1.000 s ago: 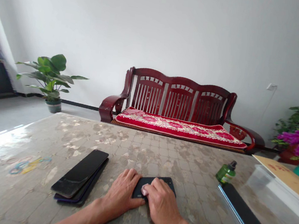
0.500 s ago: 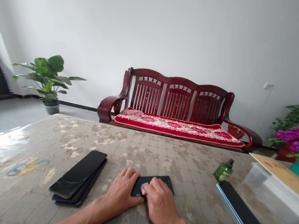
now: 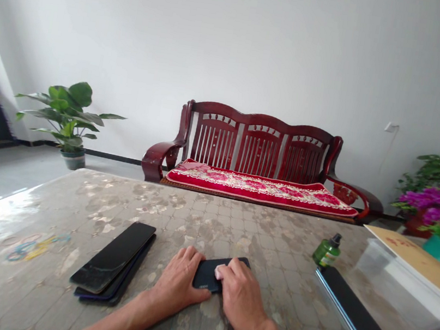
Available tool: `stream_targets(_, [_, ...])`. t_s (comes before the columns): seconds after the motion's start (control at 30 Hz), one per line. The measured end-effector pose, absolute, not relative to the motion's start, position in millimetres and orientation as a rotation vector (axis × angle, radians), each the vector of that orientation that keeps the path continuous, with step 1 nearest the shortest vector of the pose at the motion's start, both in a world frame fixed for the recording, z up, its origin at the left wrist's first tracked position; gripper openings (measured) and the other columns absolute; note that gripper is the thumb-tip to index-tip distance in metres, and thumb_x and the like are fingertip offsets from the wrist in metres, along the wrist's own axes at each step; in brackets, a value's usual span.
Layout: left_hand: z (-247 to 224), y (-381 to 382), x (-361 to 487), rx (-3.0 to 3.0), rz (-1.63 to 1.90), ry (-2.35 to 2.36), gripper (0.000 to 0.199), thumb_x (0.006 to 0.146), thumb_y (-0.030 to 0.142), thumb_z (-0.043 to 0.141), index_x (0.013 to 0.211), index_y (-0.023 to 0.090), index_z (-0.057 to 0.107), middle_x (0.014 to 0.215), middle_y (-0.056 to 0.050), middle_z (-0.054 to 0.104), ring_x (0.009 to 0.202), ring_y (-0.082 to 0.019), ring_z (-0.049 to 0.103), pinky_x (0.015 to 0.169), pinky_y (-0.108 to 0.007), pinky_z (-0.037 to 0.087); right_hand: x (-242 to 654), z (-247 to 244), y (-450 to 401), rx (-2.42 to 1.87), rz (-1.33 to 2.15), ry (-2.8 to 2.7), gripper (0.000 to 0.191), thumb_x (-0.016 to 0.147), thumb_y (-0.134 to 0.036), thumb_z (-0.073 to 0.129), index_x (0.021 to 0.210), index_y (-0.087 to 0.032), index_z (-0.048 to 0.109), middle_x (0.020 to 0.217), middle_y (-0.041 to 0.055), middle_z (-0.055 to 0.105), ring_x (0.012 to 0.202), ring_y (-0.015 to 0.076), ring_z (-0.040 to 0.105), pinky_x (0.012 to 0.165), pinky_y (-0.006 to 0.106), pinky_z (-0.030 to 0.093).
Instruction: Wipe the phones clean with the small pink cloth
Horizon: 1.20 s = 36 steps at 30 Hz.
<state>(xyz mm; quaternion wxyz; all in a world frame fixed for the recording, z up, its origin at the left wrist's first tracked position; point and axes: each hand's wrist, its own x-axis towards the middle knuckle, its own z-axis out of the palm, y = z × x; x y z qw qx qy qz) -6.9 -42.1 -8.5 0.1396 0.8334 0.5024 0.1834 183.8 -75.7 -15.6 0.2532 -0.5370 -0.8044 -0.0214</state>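
A dark phone (image 3: 206,278) lies flat on the table in front of me, its left end gripped between the thumb and fingers of my left hand (image 3: 177,275). My right hand (image 3: 241,294) pinches a small pale wad (image 3: 220,271) against the phone's surface; whether it is cloth or tissue I cannot tell. Part of the phone's right side is hidden under that hand. To the left, a black phone (image 3: 113,256) rests askew on top of at least one more dark phone (image 3: 132,273). A further phone (image 3: 353,309) with a bluish edge lies to the right.
A green bottle (image 3: 326,252) with a black cap stands beyond the right-hand phone. Beside it is a clear plastic box (image 3: 372,276) with a tan sheet (image 3: 422,262) on top. Coloured rubber bands (image 3: 31,248) lie at the left. A wooden bench (image 3: 261,149) stands behind the table.
My right hand has slid slightly to the right across the phone with the pale wad. My left hand still holds the phone's left end. The view has shifted slightly.
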Motion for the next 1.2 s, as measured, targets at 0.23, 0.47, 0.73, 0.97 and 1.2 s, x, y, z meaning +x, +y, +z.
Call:
stream_targets(0.23, [-5.6,-38.0,-4.4,2.371,0.525,1.490,0.048,0.060,0.035,0.075,0.103,0.018,0.061,0.103,-0.008,0.058,0.102,-0.029,0.053,0.091,-0.036,0.041,192.6,-14.1,-74.2,-1.452,-0.063,-2.184,0.022,0.090,-0.005,0.051,0.090,-0.024,0.061,0.088,0.0012,0.056,0.082,0.0173,0.052,0.074,0.028,0.036])
stream_targets(0.47, [-6.3,-41.6,0.3,2.251,0.561,1.557,0.055,0.058,0.028,0.076,0.106,0.019,0.053,0.102,-0.006,0.058,0.098,-0.026,0.058,0.085,-0.033,0.044,203.4,-18.7,-76.5,-1.418,-0.107,-2.126,0.021,0.092,-0.005,0.047,0.090,-0.023,0.059,0.085,0.0008,0.054,0.079,0.0161,0.054,0.072,0.026,0.037])
stream_targets(0.73, [-12.7,-42.1,-0.9,2.104,0.701,1.486,0.050,0.064,0.019,0.072,0.108,0.021,0.046,0.106,-0.003,0.056,0.092,-0.022,0.062,0.079,-0.030,0.046,197.2,-14.5,-76.2,-1.350,-0.155,-2.116,0.023,0.088,-0.005,0.049,0.092,-0.023,0.062,0.085,0.0011,0.057,0.080,0.0169,0.055,0.074,0.027,0.040])
stream_targets(0.97, [-8.6,-41.0,-2.2,2.070,0.834,1.413,0.029,0.075,0.012,0.063,0.098,0.023,0.049,0.093,0.002,0.062,0.086,-0.018,0.061,0.076,-0.028,0.043,223.9,-5.4,-59.4,-1.359,-0.260,-1.785,0.022,0.097,-0.016,0.046,0.102,-0.022,0.066,0.084,0.0031,0.060,0.079,0.0165,0.057,0.075,0.026,0.042])
stream_targets(1.2, [-5.6,-46.4,0.5,2.151,0.813,1.434,0.027,0.078,0.012,0.066,0.098,0.024,0.052,0.093,0.003,0.066,0.088,-0.018,0.063,0.078,-0.028,0.043,210.8,5.1,-65.2,-1.322,-0.292,-1.877,0.024,0.100,-0.018,0.043,0.106,-0.022,0.065,0.086,0.0033,0.058,0.080,0.0166,0.056,0.074,0.027,0.042])
